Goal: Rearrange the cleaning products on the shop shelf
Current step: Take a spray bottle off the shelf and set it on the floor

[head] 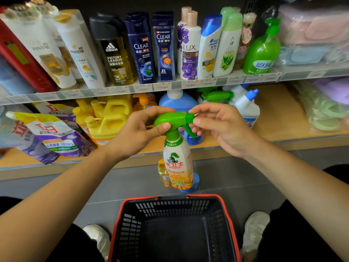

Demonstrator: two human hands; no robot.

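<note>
Wooden shop shelf (pixel 279 118) behind spray bottle (pixel 177 161)

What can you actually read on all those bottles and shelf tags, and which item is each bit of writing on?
"PANTENE": white bottles.
"adidas VICTORY LEAGUE": amber bottle.
"CLEAR": dark blue bottles.
"LUX": purple-flowered bottle.
"head & shoulders": blue-capped white bottle.
"水卫士 seaways": spray bottle, held up.
"蓝月亮": green pump bottle.
Price tags and small print: too blurred to read.
</note>
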